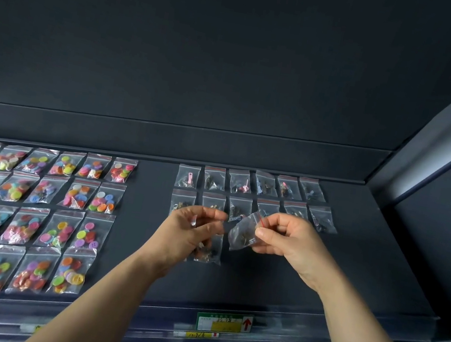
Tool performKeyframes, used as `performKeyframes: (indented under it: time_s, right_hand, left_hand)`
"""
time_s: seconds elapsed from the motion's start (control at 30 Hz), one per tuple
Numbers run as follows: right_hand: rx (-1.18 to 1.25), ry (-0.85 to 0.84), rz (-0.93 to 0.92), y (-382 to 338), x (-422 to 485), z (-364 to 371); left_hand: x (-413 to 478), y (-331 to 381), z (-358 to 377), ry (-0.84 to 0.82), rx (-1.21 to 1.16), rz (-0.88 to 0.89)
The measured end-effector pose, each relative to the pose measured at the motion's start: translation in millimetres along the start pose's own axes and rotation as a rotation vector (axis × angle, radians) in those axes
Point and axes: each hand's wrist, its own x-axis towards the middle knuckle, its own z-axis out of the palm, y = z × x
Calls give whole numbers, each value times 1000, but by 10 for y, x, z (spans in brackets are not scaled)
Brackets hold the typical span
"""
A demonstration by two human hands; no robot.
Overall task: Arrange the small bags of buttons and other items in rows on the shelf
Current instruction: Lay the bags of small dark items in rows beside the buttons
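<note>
On the dark shelf [145,235], rows of small clear bags of coloured buttons [33,207] fill the left side. Two rows of small bags with dark metal bits [250,193] lie at the back right. My right hand [287,241] pinches one clear bag of metal bits [242,234] by its red-striped top, lifted above the shelf. My left hand [190,233] has curled fingers holding a few more clear bags [206,249] that hang below the palm. The two hands are close together, just in front of the second metal-bit row.
The shelf's back wall [192,147] rises behind the bags, and a slanted side panel [445,154] closes the right end. Along the front edge runs a label strip with a green and yellow tag [223,321]. Bare shelf lies between the two bag groups.
</note>
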Motion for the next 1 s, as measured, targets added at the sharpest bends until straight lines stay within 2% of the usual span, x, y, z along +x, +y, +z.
performKeyframes:
  time_s: [0.13,0.23,0.47,0.6,0.73,0.9,1.0]
  right_hand:
    - [-25,-17,-21,-20,12,35]
    - [-47,8,-32,-44,27,30]
    - [18,10,-40,-25,83,-18]
    - [-255,-10,-61,42,187,-32]
    - [-547,-32,-85,204,290,55]
    - [-564,128,-178,273,259,68]
    - [-673,119,-250,342,186,79]
  left_hand:
    - [-9,9,82,-34,139,-1]
    - [19,-2,100,23,123,-8]
    - [11,35,60,36,87,-32]
    - [2,-21,-30,127,232,-12]
    - [33,-123,-112,188,539,27]
    - [37,-194,-134,195,766,38]
    - [57,-213,-127,189,814,45]
